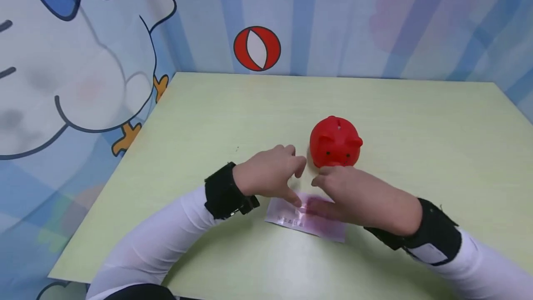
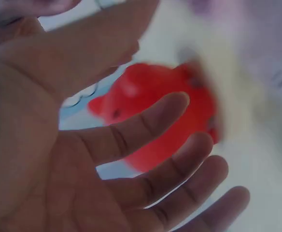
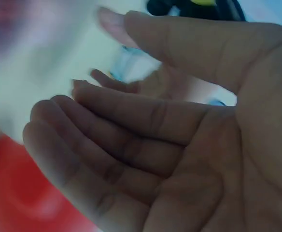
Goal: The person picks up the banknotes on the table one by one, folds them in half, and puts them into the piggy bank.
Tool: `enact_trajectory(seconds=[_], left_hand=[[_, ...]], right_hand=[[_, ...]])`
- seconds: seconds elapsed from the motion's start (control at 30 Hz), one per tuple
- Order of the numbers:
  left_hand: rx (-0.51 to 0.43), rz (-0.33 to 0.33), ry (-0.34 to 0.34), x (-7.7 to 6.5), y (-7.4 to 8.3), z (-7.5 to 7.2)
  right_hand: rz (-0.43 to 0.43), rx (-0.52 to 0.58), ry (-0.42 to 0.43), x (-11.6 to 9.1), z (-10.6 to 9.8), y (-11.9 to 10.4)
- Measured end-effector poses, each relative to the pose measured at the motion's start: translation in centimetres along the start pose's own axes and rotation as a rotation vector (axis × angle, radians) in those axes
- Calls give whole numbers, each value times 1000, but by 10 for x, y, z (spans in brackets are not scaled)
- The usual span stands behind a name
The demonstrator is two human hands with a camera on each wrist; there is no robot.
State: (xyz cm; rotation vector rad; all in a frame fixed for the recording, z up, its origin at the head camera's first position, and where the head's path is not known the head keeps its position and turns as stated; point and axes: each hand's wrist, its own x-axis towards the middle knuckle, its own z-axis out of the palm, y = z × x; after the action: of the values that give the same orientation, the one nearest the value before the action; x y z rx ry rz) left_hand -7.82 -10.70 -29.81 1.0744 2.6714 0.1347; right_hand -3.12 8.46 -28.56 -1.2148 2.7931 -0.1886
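Observation:
A pink-purple printed paper slip [image 1: 287, 221], shaped like a banknote, lies on the pale table before me. My left hand [image 1: 270, 170] is over its far left side with fingers spread; its thumb overlaps the slip in the head view. From the right, my right hand [image 1: 354, 196] reaches over the slip, thumb across its middle. The right wrist view shows that palm [image 3: 199, 183] with loosely bent fingers and nothing in it. Just beyond both hands stands a red piggy bank [image 1: 335, 140], a slot in its top and its face toward me.
The pale yellow-green table [image 1: 437, 152] reaches back to a wall [image 1: 333, 22] with blue stripes and a printed red-and-white ball. At the left, a large white cartoon figure [image 1: 91, 59] covers the side wall. Black straps [image 1: 229, 189] wrap both wrists.

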Motion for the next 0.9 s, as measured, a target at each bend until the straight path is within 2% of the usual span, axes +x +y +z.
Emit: enact_trajectory(seconds=[0.13,0.27,0.37,0.47,0.63,0.77,0.9], left_hand=[[38,7,-79,6,2,14],[75,8,-97,11,3,21],[67,5,-103,14,1,23],[22,11,-120,17,-2,23],[-90,41,-153,18,-6,21],[-183,115,-120,16,-9,15],[-294,190,5,12,-13,5]], right_hand=[[9,-33,-21,0,24,3],[68,-59,-56,4,34,6],[109,-88,-76,7,35,7],[159,-50,-105,8,35,9],[198,92,-134,7,31,15],[144,162,-114,3,20,23],[69,207,-4,-2,2,32]])
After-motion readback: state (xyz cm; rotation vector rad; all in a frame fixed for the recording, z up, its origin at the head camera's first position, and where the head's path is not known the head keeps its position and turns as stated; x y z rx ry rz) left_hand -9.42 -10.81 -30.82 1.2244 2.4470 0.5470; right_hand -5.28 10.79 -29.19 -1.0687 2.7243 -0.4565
